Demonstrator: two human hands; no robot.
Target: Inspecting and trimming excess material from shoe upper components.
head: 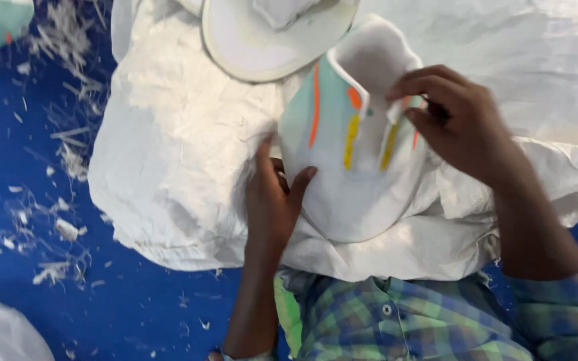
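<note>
The shoe upper [352, 144], white and mint with orange and yellow stripes, stands with its long axis roughly up-down in the view, toe end toward the person and open collar away. The left hand [272, 200] grasps its lower left side, and the right hand [459, 124] pinches its collar edge. It rests on a rumpled white sack [175, 154], near a white sole piece [262, 43]; to the left lies blue floor [35, 314] strewn with white scraps [68, 230].

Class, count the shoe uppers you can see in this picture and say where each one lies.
2. One mint and white shoe upper is held between the left hand and right hand; a second white upper lies above on the white sack. More may be hidden.
</note>
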